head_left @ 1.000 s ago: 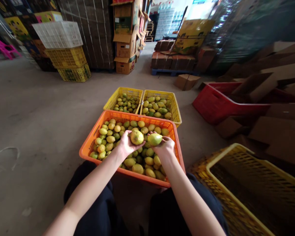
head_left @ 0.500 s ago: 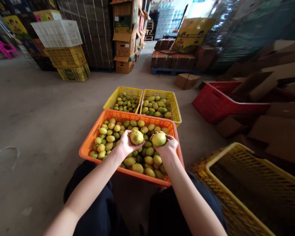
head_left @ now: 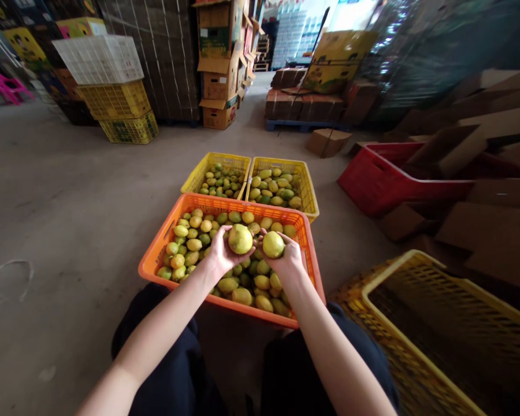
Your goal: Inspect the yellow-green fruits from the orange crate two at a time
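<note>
Over the orange crate of yellow-green lemons, my left hand holds one large yellow-green lemon, with the palm turned up and the fingers around it. My right hand grips another lemon, which looks rounder from this side. The fingertips of both hands are close together between the two fruits; whether they touch is unclear. Many lemons of yellow and green shades lie in the crate below.
Two yellow crates of lemons stand behind the orange one. At the right are a yellow crate, a red crate and cardboard boxes. Stacked crates stand at the back left.
My right hand has moved slightly left, nearer my left hand, and its lemon is turned to show a rounder side. My left hand has barely moved, its lemon a little higher.
</note>
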A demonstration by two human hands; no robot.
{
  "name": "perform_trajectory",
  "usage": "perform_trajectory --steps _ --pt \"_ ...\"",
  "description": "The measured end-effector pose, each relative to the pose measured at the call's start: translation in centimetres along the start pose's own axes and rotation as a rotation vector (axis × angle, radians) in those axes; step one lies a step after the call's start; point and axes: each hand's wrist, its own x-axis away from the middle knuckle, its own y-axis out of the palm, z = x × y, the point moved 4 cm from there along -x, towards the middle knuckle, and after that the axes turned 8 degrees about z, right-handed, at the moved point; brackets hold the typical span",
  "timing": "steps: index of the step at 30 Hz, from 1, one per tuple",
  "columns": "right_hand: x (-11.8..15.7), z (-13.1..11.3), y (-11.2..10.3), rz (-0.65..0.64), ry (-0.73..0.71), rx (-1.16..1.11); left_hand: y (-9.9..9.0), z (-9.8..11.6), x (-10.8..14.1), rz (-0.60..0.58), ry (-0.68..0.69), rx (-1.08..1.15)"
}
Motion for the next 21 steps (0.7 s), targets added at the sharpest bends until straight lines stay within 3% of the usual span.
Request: perform_trajectory --steps 2,4,8,11,15,18,21 --pt "0.1 0.1 0.2 -0.056 -0.057 0.026 0.5 0.2 0.4 -0.105 0.03 -0.004" --pt "0.4 -0.1 0.3 -0.104 -0.208 0.083 0.7 0.4 0.6 -0.147 0.061 0.016" --pt "1.9 -1.0 0.7 -0.191 -0.661 0.252 0.6 0.3 0.2 -0.114 0.086 0.109" --pt "2.8 -1.1 1.0 -0.208 -0.838 0.334 0.6 -0.7 -0.1 -0.108 0.026 0.088" --pt "3.6 -0.8 1.4 -0.142 -1.182 0.643 0.8 -1.9 0.1 -0.07 -0.001 0.06" --pt "3.5 -0.2 1.6 -0.124 -1.283 0.857 1.0 -2.3 0.3 -0.098 -0.005 0.103" --pt "3.5 0.3 1.8 -0.163 -1.38 1.022 0.6 -2.1 0.0 -0.043 0.013 0.123"
